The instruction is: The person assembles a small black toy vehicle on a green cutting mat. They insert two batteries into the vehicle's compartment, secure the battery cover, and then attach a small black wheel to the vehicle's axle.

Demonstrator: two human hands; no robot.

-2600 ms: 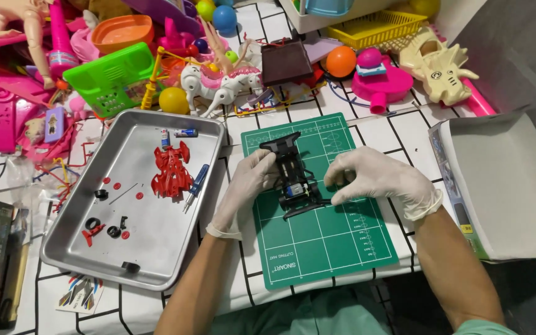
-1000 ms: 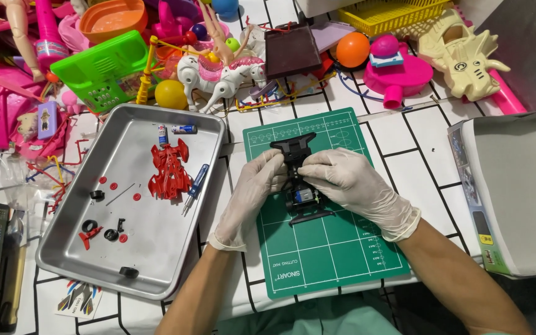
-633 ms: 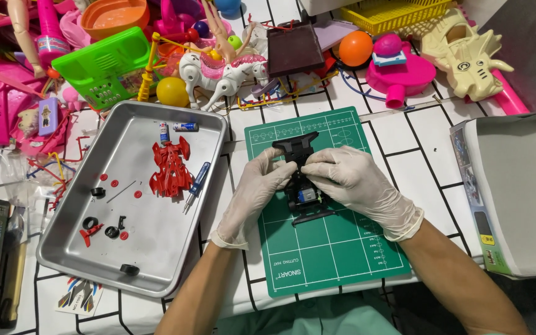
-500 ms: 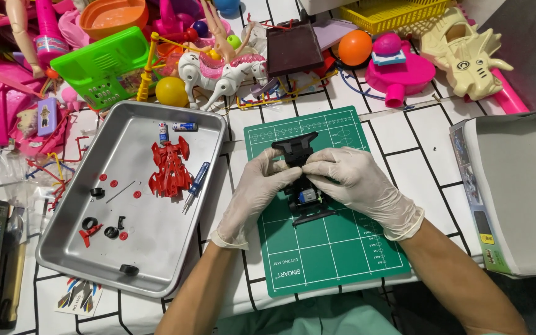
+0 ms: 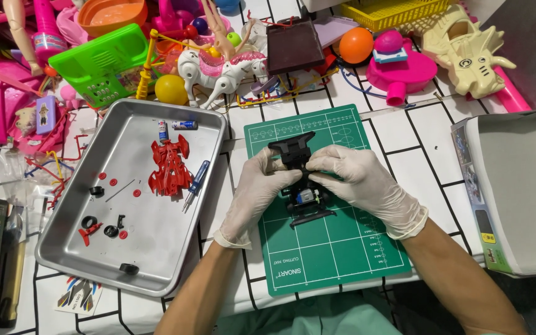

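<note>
A black toy car chassis (image 5: 300,180) lies lengthwise on the green cutting mat (image 5: 330,248). Both my hands wear white gloves. My left hand (image 5: 257,189) grips the chassis from the left side, fingers curled on its middle. My right hand (image 5: 358,183) holds it from the right, fingertips pressed over the top of the middle section. A small motor or battery part shows between my hands near the lower end of the chassis.
A metal tray (image 5: 69,248) at left holds a red car body (image 5: 169,166), a small blue screwdriver (image 5: 195,184), two batteries, black wheels and red bits. Plastic toys crowd the back of the table. An open white box (image 5: 522,186) stands at right.
My hands have stayed on the chassis, with the right fingers shifting slightly over its middle. The camera view has drifted a little; the tray's contents are unchanged.
</note>
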